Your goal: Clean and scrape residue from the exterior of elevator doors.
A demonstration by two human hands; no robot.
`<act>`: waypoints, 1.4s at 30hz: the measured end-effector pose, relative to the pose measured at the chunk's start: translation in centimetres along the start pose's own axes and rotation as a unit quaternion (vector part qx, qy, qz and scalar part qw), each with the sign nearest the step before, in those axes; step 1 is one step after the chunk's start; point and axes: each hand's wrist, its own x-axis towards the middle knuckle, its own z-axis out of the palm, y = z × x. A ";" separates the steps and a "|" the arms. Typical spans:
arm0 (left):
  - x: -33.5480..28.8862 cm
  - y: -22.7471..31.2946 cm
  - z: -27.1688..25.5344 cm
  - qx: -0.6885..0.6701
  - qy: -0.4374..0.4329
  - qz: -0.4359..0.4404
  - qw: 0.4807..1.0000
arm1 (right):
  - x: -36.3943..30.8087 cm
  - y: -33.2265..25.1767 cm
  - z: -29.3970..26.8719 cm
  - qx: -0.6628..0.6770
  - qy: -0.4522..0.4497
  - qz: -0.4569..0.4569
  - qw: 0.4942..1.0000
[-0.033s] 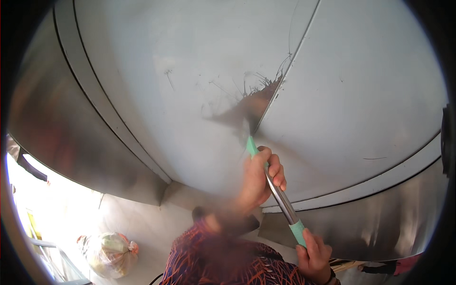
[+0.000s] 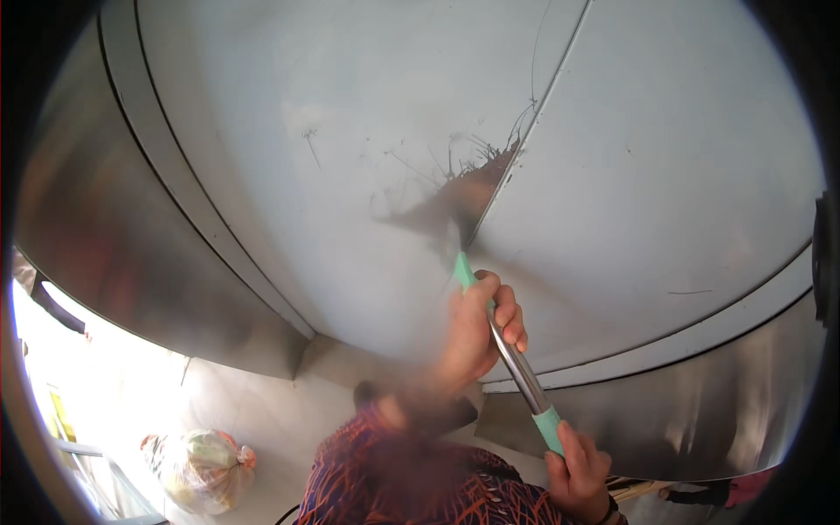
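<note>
A broom with a fan of dark brown bristles (image 2: 477, 188) lies against a pale flat panel (image 2: 350, 96), its bristles along a dark seam. The broom's shaft (image 2: 518, 363) is shiny metal with pale green sections at the neck and at the near end. Closed fingers of my left hand (image 2: 486, 319) wrap the shaft just below the green neck. Lower and to the right, my right hand (image 2: 577, 472) grips the green end. Thin dark strands lie around the bristles. A blur hides part of the bristles' left side and my left forearm.
Brushed metal panels curve along the left (image 2: 149, 254) and the lower right (image 2: 682, 385). A tied, see-through plastic bag (image 2: 206, 468) with things inside sits on the light floor at lower left. At the right edge is a dark object (image 2: 822, 258).
</note>
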 end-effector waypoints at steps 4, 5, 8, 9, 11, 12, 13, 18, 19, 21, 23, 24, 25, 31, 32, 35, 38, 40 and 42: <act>0.0 0.6 1.0 0.008 0.017 -0.006 1.000 | 0.8 -0.8 -0.6 0.006 -0.002 0.016 1.000; -0.1 0.6 1.0 0.007 0.017 -0.009 1.000 | 0.6 -0.9 -0.7 0.005 -0.002 0.018 1.000; -0.1 0.8 0.9 0.019 0.008 -0.004 1.000 | 0.8 -1.1 -0.8 0.006 -0.007 0.028 1.000; -0.1 0.9 0.7 0.016 0.015 -0.002 1.000 | 1.5 -1.4 -0.8 0.008 -0.020 0.057 0.998; 0.0 1.2 0.8 0.010 0.023 0.002 1.000 | 2.0 -1.5 -0.8 0.010 -0.034 0.083 0.996; 0.0 1.4 1.0 0.006 0.027 -0.001 1.000 | 2.0 -1.3 -0.8 0.009 -0.034 0.081 0.996; 0.0 1.5 1.2 0.001 0.031 -0.005 0.999 | 2.0 -1.1 -0.8 0.008 -0.034 0.079 0.996; -0.6 1.7 1.2 -0.007 0.039 -0.004 0.999 | 2.5 -1.1 -1.5 0.019 -0.036 0.059 0.997; -0.5 1.7 1.2 -0.007 0.038 -0.002 0.999 | 2.7 -1.0 -1.6 0.019 -0.039 0.057 0.997; -0.8 1.7 1.4 -0.013 0.042 0.004 0.999 | 2.4 -0.8 -1.7 0.023 -0.042 0.064 0.997; -0.8 1.8 1.5 -0.015 0.042 0.010 0.999 | 2.4 -0.6 -1.9 0.025 -0.040 0.070 0.996; -0.8 1.8 1.6 -0.007 0.049 0.005 0.999 | 2.5 -0.5 -2.1 0.029 -0.043 0.061 0.997; -0.8 1.9 1.6 0.002 0.056 0.000 0.998 | 2.7 -0.5 -2.1 0.032 -0.046 0.053 0.997; -0.9 2.3 1.1 -0.009 0.044 0.017 0.999 | 2.7 -0.6 -1.8 0.034 -0.055 0.078 0.995; -0.8 2.3 1.2 -0.009 0.042 0.020 0.999 | 3.0 -0.6 -1.9 0.033 -0.054 0.075 0.995; -1.1 2.3 1.1 0.008 0.057 0.034 0.998 | 3.4 -1.0 -2.2 0.013 -0.047 0.046 0.998; -2.2 2.3 0.4 0.007 0.029 0.038 0.999 | 2.7 -1.7 -2.0 0.017 -0.050 0.048 0.997; -3.1 2.2 0.2 0.026 0.047 0.031 0.998 | 1.9 -2.2 -2.1 0.033 -0.067 0.055 0.996; -3.0 2.2 0.1 0.012 0.049 0.024 0.998 | 2.0 -2.1 -1.8 0.033 -0.060 0.052 0.996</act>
